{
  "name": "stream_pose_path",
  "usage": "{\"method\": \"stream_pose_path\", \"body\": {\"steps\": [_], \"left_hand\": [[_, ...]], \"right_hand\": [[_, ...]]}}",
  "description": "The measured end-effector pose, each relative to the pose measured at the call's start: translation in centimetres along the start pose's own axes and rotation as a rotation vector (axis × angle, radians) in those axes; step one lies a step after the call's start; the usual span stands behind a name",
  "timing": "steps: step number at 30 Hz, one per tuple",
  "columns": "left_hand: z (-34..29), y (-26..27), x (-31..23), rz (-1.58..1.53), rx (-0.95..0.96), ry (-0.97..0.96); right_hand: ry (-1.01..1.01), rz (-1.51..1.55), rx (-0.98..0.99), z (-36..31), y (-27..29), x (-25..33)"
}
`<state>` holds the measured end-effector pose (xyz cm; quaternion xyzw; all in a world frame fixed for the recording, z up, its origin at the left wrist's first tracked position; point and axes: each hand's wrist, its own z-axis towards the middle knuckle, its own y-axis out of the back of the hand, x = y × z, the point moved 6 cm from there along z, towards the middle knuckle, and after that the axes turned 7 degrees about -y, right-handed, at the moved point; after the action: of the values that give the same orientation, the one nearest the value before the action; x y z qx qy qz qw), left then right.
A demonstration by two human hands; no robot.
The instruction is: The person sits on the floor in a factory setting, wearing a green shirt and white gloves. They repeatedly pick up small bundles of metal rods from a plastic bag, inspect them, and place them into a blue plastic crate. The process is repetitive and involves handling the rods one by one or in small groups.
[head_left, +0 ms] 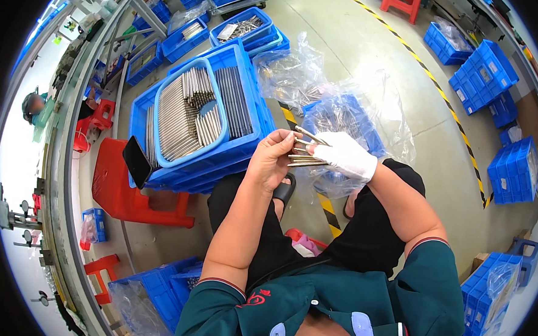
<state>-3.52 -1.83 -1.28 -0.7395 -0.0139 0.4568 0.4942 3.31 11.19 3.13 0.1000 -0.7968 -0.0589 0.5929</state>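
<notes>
Several metal rods [308, 160] are held between a bare left grip [271, 157] and a white-gloved right grip [347, 155]. The left grip is pinched on their left ends, thumb uppermost; the right grip is closed around the other ends. They fan out slightly, long axes running roughly from one grip to the other: the lower ones lie nearly level across the view, the top one slants down toward the glove.

Left of the left grip stands a blue crate [236, 153]. In it sits a pale blue basin [218, 95] packed with stacked, similar rods, long axes mostly left to right, rising a little rightward. Darker rods [233, 102] fill the crate's side right of the basin.

Just beyond the right grip, a second crate [373, 139], draped in clear plastic [396, 120], contains more slim metal pieces. Well beyond the left grip, a blue tray [248, 40] carries loose metal parts.
</notes>
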Motion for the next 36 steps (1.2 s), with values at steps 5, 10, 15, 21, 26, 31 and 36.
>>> {"method": "stream_pose_path", "body": {"steps": [5, 10, 15, 21, 26, 31, 36], "left_hand": [[0.1, -0.3, 0.9, -0.22, 0.168, 0.119], [-0.2, -1.4, 0.9, -0.246, 0.205, 0.136], [-0.3, -1.2, 0.7, -0.224, 0.137, 0.124], [-0.3, -1.5, -2.0, 0.393, -0.017, -0.142], [-0.7, -1.4, -2.4, 0.577, -0.022, -0.149], [-1.2, -2.2, -3.1, 0.766, -0.089, -0.242], [-1.7, -3.2, -3.2, 0.934, -0.074, -0.345]], "right_hand": [[-0.008, 0.017, 0.028, -0.5, 0.0, 0.4], [-0.065, 0.105, 0.055, -0.9, -0.1, 0.2], [-0.02, 0.036, 0.035, -0.9, -0.1, 0.7], [-0.001, -0.002, -0.028, -0.4, 0.5, 0.6], [-0.058, 0.029, 0.012, -0.2, 0.2, 0.0], [-0.079, 0.059, 0.015, 0.0, 0.0, 0.1], [-0.075, -0.001, 0.054, -0.5, 0.8, 0.2]]}}
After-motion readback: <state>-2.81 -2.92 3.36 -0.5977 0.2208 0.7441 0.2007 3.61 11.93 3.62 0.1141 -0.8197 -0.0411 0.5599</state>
